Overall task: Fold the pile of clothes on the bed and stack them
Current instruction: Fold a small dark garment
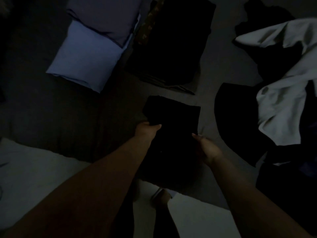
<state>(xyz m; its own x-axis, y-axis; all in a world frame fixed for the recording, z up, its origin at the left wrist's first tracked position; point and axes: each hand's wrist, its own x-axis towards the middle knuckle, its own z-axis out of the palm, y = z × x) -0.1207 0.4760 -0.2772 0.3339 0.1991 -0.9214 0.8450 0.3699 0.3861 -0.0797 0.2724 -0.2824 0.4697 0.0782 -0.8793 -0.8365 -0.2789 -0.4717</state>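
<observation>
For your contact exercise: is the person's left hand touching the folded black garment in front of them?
Touching. The head view shows the left hand gripping the folded black garment at its left edge, thumb lying over the cloth.

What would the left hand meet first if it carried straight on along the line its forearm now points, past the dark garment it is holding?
Probably the dark folded stack lying further up the bed. The left hand grips the black garment, and beyond that only bare sheet shows, though the dim light leaves depth uncertain.
</observation>
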